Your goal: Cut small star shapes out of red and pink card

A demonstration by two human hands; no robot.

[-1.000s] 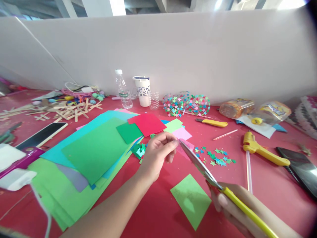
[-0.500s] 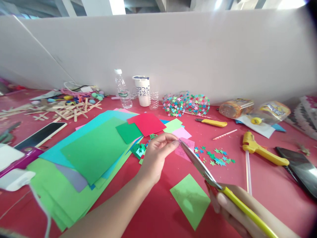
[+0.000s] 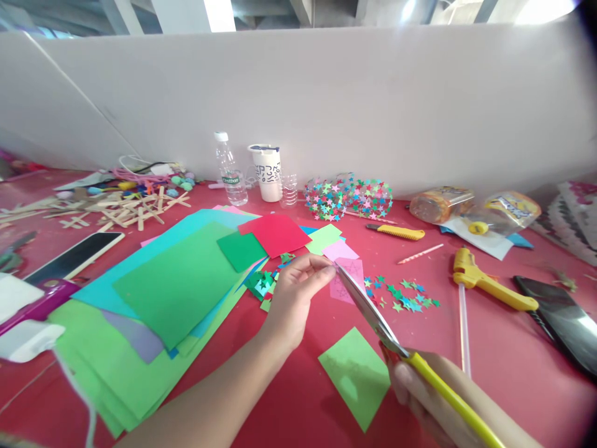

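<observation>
Your left hand [image 3: 293, 295] is up over the table, thumb and forefinger pinched together; whether something small sits between them, I can't tell. Your right hand [image 3: 420, 393] is wrapped round the yellow handle of the scissors [image 3: 379, 320], and the blades slant up and left, nearly together, tips right at those pinched fingertips! Behind the blades lies a pink sheet [image 3: 340, 291] drawn with star outlines, partly covered from your view. Down in front, a light green square [image 3: 355, 379] rests on the red table [image 3: 284, 404], a shadow across it.

Just right of the pink sheet, a scatter of paper stars [image 3: 410, 303]. Left of your hand, a dark green square [image 3: 240, 250] touches a red sheet [image 3: 275, 233], beside a big green sheet [image 3: 172, 286] on the stack. Farther right, a yellow cutter [image 3: 400, 232], a striped stick [image 3: 420, 254] and a yellow glue gun [image 3: 494, 289]. At the back, a clear bottle [image 3: 231, 174] stands upright by a white cup [image 3: 267, 174], with star-covered clear shapes [image 3: 349, 196] to their right.
</observation>
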